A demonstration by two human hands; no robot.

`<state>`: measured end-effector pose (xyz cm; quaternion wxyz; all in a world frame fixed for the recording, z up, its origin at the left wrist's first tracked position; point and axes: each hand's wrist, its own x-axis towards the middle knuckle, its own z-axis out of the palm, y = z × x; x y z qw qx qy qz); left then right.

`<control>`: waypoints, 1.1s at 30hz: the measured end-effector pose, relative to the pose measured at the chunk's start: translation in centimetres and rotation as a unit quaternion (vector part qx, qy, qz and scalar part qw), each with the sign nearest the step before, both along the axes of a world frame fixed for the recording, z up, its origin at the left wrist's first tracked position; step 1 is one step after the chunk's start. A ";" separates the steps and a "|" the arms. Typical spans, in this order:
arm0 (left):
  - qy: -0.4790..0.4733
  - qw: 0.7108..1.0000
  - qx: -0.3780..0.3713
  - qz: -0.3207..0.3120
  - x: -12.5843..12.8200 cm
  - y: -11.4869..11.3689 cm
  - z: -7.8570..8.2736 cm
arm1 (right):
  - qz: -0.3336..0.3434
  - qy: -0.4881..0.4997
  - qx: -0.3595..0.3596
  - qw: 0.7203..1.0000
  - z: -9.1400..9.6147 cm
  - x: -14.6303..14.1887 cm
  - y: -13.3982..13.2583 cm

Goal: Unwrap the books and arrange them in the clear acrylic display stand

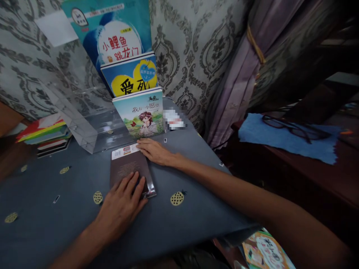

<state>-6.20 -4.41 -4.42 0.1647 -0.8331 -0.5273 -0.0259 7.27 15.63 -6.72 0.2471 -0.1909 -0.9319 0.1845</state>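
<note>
A dark brown book with a white strip and barcode along its far edge lies flat on the table. My left hand rests on its near part, fingers stretched out. At the book's far right corner, my right hand lies with fingers extended, touching the corner. Just beyond stands a light-blue and green picture book, in front of a blue and yellow book and a taller teal book. These three stand upright in a clear plastic rack.
A stack of books sits at the left back of the cloth-covered table. To the right, glasses lie on a blue cloth. Another book is below the table's right edge. A patterned curtain hangs behind.
</note>
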 end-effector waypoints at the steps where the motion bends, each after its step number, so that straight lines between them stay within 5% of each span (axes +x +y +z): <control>1: -0.003 1.000 0.006 -0.003 0.0 0.3 -0.1 | -0.002 0.004 -0.004 1.000 0.0 0.2 -0.1; 17: 0.036 0.998 -0.054 0.017 1.2 2.1 2.4 | 0.005 0.134 -0.197 0.971 0.4 6.5 -5.7; 33: 0.023 0.998 -0.054 0.008 1.9 2.6 2.6 | 0.033 0.137 -0.207 0.968 1.3 6.4 -5.9</control>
